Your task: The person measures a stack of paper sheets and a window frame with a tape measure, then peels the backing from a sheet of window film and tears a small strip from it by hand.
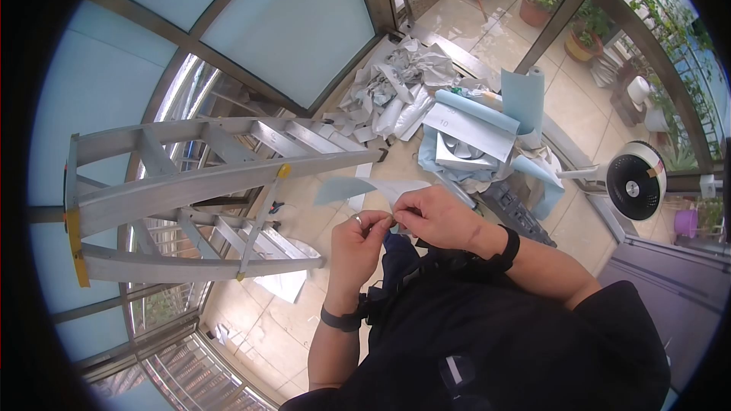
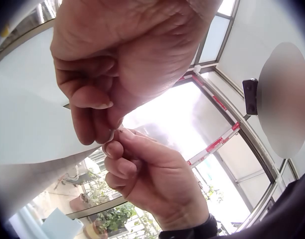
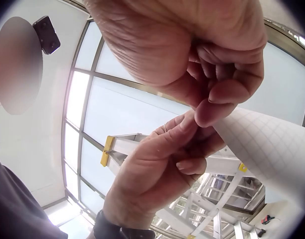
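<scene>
Head view: at centre frame, the left hand (image 1: 356, 247) and right hand (image 1: 438, 217) pinch one corner of a thin, pale-blue sheet (image 1: 343, 188) with white gridded backing. A ribbed aluminium ladder (image 1: 190, 175) stands at the left.

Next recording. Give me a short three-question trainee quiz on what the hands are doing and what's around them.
1. True or false: the left hand and the right hand both pinch the edge of one sheet.
2. Which stands at the person's left? A) a bicycle B) an aluminium stepladder C) a wheelbarrow
3. Fill in: the finger ring shows on the ___ hand.
Key: 1 true; 2 B; 3 left.
</scene>
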Tool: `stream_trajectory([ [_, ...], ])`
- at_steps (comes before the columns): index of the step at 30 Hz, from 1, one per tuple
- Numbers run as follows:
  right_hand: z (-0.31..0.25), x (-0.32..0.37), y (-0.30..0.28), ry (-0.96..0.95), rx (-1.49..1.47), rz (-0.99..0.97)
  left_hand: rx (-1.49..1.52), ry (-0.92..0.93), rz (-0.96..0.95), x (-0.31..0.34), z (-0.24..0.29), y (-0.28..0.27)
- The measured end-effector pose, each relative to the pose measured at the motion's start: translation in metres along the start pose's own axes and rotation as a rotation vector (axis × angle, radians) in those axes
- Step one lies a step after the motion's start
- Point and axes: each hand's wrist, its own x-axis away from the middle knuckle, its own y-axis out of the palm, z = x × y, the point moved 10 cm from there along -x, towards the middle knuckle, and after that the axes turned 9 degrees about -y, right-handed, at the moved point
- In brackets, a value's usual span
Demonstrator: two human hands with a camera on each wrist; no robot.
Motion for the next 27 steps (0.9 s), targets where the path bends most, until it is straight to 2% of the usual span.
stream_trajectory([
  [8,-0.001,0.0,-0.002,0.026,-0.005,0.032,0.015,0.059,-0.015,-0.001,0.002,0.004],
  [14,0.01,0.002,-0.002,0.081,-0.094,0.024,0.114,-0.05,-0.039,-0.004,-0.007,0.004],
  [19,0.008,0.001,0.0,0.061,-0.039,-0.03,0.147,-0.093,-0.071,-0.004,-0.008,0.005],
  [22,0.001,-0.001,-0.003,-0.037,0.084,-0.001,0.123,-0.084,-0.07,-0.005,-0.009,0.006],
  [27,-0.003,-0.002,-0.005,-0.064,0.125,0.024,0.091,-0.101,-0.068,-0.006,-0.008,0.007],
])
